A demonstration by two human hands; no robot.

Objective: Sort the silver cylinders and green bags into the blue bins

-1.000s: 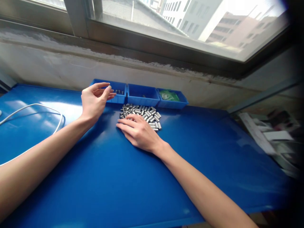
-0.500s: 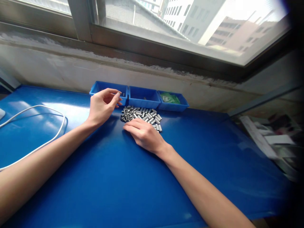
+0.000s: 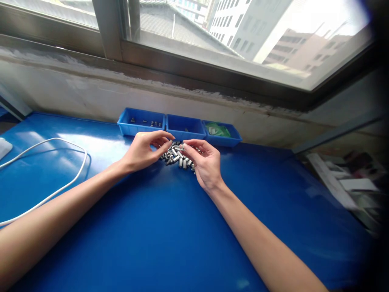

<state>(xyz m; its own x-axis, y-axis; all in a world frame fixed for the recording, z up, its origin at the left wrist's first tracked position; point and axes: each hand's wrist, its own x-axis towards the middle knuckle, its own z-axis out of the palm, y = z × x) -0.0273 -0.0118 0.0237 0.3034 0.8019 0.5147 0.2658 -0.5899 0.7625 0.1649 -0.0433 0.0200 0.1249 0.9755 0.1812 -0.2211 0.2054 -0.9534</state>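
A pile of small metal parts, silvery hexagonal standoffs with darker screws on its left side, lies on the blue table, partly covered by my hands. At its left edge, my left hand hovers with curved fingers, a small gap showing between thumb and index finger and nothing visible in it. My right hand is over the right part of the pile, thumb and index finger pinched on a small silvery metal piece whose exact kind is too small to tell. Behind the pile, a blue left bin holds several screws.
A blue middle bin with a little piece inside and a right bin holding a green plastic bag adjoin the left one. A white cable loops across the table's left side. Wall and window stand behind.
My left hand has come from over the left bin down to the pile. My right hand has lifted and turned, now pinching a small metal piece. Screws in the left bin are now uncovered.
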